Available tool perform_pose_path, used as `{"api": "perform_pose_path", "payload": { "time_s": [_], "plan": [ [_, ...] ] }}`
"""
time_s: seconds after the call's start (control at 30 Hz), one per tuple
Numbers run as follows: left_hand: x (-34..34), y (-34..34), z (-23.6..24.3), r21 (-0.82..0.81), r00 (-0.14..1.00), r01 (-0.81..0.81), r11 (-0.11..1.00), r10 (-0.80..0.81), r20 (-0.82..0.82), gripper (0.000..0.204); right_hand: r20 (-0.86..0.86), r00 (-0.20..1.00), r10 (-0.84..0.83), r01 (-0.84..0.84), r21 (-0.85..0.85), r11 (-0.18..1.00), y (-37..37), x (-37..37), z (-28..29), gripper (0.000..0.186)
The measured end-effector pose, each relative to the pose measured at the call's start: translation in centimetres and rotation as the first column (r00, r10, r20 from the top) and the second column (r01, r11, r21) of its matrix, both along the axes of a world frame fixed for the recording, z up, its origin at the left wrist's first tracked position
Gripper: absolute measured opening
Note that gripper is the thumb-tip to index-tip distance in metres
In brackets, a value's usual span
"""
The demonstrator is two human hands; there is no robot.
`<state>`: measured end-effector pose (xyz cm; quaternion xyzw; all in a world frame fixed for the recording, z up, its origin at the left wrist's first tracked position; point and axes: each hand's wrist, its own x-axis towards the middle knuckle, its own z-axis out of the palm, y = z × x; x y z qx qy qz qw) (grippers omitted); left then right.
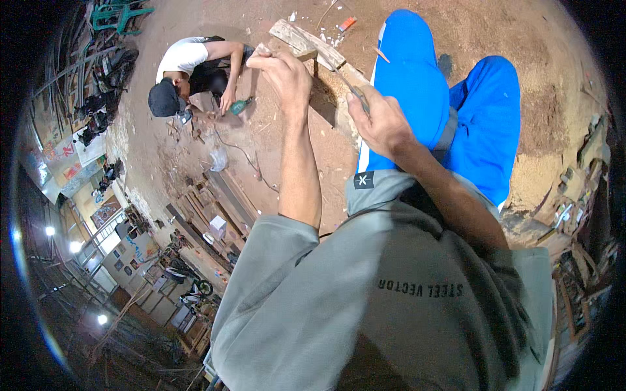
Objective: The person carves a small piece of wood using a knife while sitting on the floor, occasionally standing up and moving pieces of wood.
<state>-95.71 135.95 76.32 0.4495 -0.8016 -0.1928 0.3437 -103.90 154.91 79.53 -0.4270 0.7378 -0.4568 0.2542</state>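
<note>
My left hand (287, 78) is raised over the work spot with its fingers curled round a small pale piece of wood (261, 49); most of that piece is hidden by the fingers. My right hand (383, 125) grips the handle of a thin-bladed hand tool (343, 79), beside my blue-clad knee. Its narrow blade slants up and left toward a wooden beam (293, 38). Whether the blade touches the beam, I cannot tell. A block-like wooden support (342, 117) stands below the beam, between my two hands.
To the left, a crouching co-worker (186, 58) in a white top and dark cap reaches to a green power tool (240, 106), near a cable (248, 159). Timber lengths (222, 195) lie nearer me on the left. An orange object (347, 25) rests among scraps beyond the beam.
</note>
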Motion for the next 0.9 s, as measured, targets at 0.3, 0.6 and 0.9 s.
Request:
{"api": "perform_pose_path", "payload": {
  "time_s": [0.3, 0.6, 0.9],
  "plan": [
    [1.5, -0.5, -1.1, -0.039, 1.000, -0.002, 0.999, 0.003, 0.016, 0.016, 0.136, 0.991, 0.012, -0.067, 0.405, 0.912, -0.4, 0.0, 0.3, 0.035],
    [0.9, -0.1, -0.8, -0.120, 0.999, 0.017, 0.993, -0.012, 0.038, 0.017, 0.134, 0.991, 0.023, -0.082, 0.454, 0.887, -0.8, -0.1, -0.5, 0.039],
    [1.2, -0.5, -1.1, 0.061, 0.999, 0.003, 0.998, -0.001, -0.041, 0.017, 0.160, 0.986, 0.047, -0.080, 0.208, 0.975, 0.7, 0.8, -0.3, 0.033]
  ]
}}
